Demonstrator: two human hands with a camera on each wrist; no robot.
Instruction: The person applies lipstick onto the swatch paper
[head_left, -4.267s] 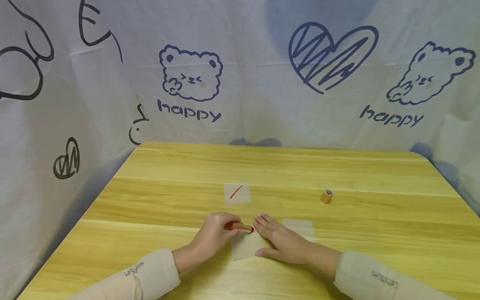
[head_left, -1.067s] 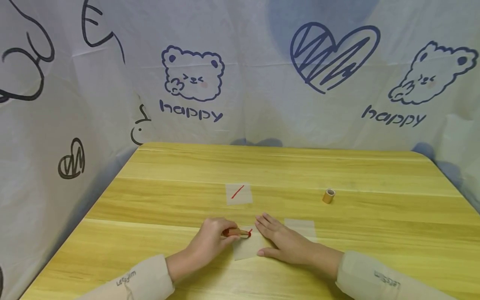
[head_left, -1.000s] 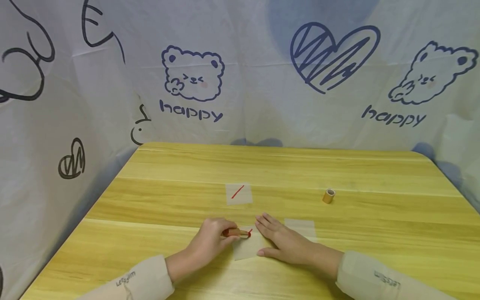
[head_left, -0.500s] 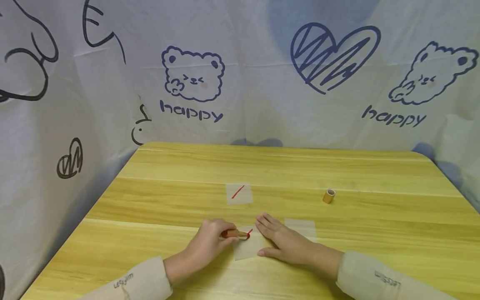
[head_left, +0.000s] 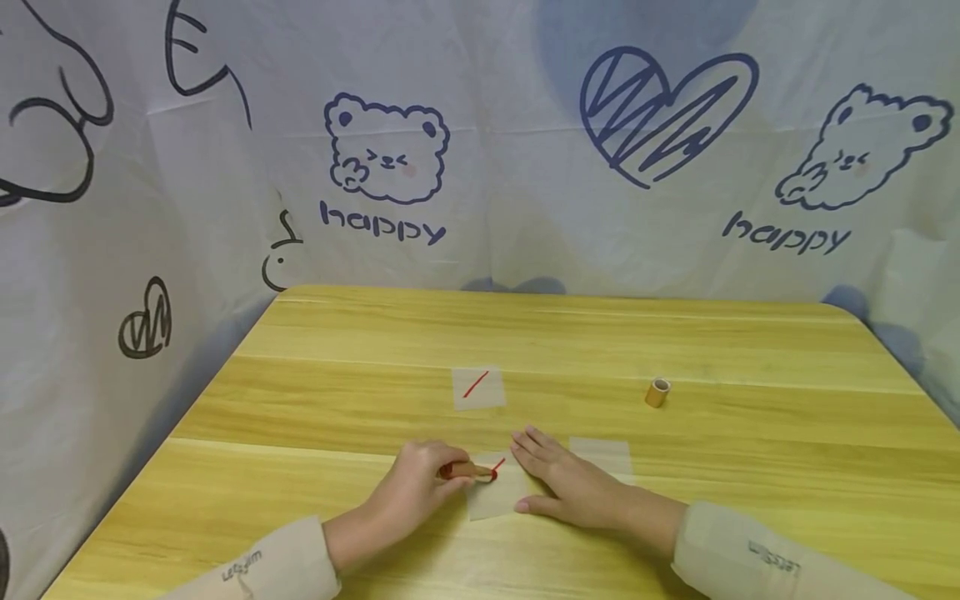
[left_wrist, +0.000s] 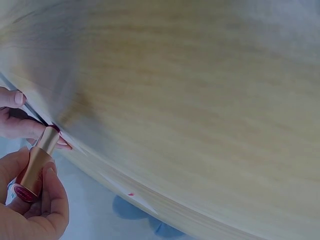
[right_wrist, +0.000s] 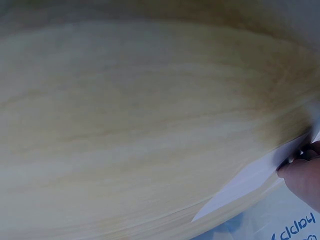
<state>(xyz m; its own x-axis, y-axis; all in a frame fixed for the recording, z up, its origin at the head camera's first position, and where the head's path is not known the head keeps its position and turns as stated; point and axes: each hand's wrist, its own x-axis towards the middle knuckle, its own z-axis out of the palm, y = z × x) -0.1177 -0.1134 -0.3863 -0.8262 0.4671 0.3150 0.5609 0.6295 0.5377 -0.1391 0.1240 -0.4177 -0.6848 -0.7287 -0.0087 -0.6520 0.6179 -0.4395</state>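
My left hand (head_left: 420, 483) pinches a lipstick (head_left: 471, 472) between thumb and fingers. Its red tip touches a small white sheet of paper (head_left: 495, 502), at the lower end of a short red stroke (head_left: 499, 463). In the left wrist view, the gold lipstick tube (left_wrist: 36, 167) shows a dark red base end. My right hand (head_left: 570, 483) lies flat with fingers extended, resting at the right side of that same sheet and covering part of it. Beyond the hands lies another white sheet (head_left: 491, 398) bearing a slanted red line.
A third white sheet (head_left: 603, 452) lies just behind my right hand, partly covered by it; no mark shows on it. Farther back on the right, a short gold cap (head_left: 657, 392) stands upright on the wooden table (head_left: 337, 333). A printed cloth (head_left: 510, 192) hangs behind the table.
The left hand has drawn the lipstick down and to the left. A red stroke has appeared on the near sheet and grown longer. My right hand has stayed in place.
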